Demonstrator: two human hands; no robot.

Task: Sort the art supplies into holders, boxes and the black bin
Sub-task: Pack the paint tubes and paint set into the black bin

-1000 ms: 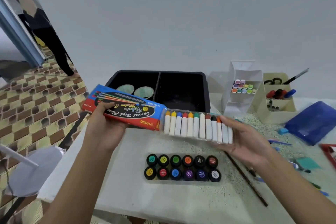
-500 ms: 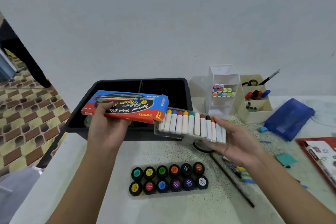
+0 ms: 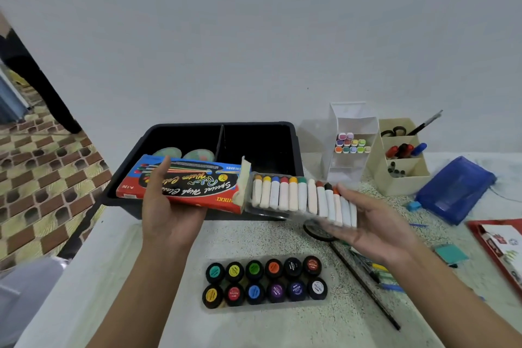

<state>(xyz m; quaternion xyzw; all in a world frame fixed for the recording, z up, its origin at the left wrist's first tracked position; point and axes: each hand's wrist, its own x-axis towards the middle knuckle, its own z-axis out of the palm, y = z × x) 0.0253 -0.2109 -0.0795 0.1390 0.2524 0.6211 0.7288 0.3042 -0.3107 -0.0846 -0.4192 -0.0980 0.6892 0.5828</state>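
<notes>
Head view, left hand [image 3: 166, 215] grips the watercolour box [image 3: 195, 185], thumb on top, right hand [image 3: 372, 223] pinches the clear tray of paint tubes [image 3: 299, 198] at the box's open flap, both above the front rim of the black bin [image 3: 254, 123], poster paint pots [image 3: 265, 281] below.

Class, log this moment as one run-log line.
left hand: holds paint box | right hand: holds tube tray at box mouth

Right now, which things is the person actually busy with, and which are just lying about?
In hand: watercolour box, gripped by the left hand; tube tray, held at its open end by the right hand; black bin behind.
Lying about: poster paint pots, long brush, blue pouch, marker holder, beige holder.
</notes>
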